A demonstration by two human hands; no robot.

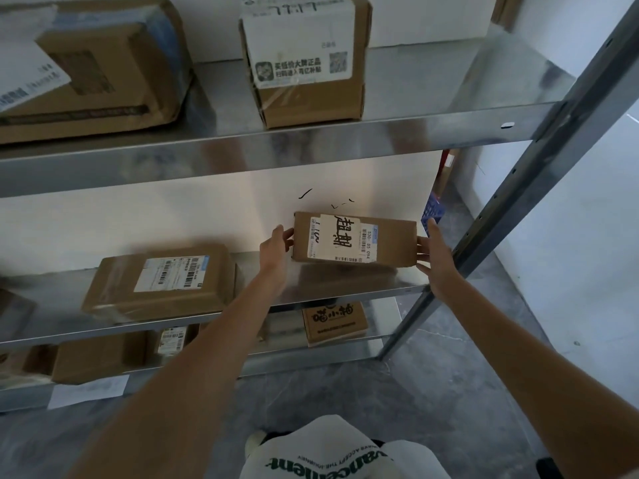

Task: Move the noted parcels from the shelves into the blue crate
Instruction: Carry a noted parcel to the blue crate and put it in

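1. The parcel (354,239), a flat brown carton with a white label and bold handwritten characters, is caught by its two short ends: the left hand (275,248) has fingers curled onto the left end, the right hand (436,257) lies against the right end with fingers curved round the corner. Each grip is closed only as far as the carton's width allows; nothing else is in either hand.

2. Holding it by both ends looks like a way to keep the label face up and readable, probably so the writing can be checked as the noted mark.

3. The carton sits tilted, its near edge just above or barely on the middle shelf (345,285); I cannot tell whether it touches.

4. Left of the grip, on the same shelf, lies a second brown parcel (159,283) with a barcode label, well apart from the hands.

5. Above the grip, the upper shelf carries a taller taped box (304,60) and a wide flat carton (93,63).

6. Below the grip, the lower shelf holds a printed brown box (334,321).

7. Behind and right of the right hand, a piece of the blue crate (432,210) shows past the shelf's end, on the floor.

8. The shelves are shiny sheet metal on a perforated grey upright (511,209); the floor is mottled grey, the walls white.
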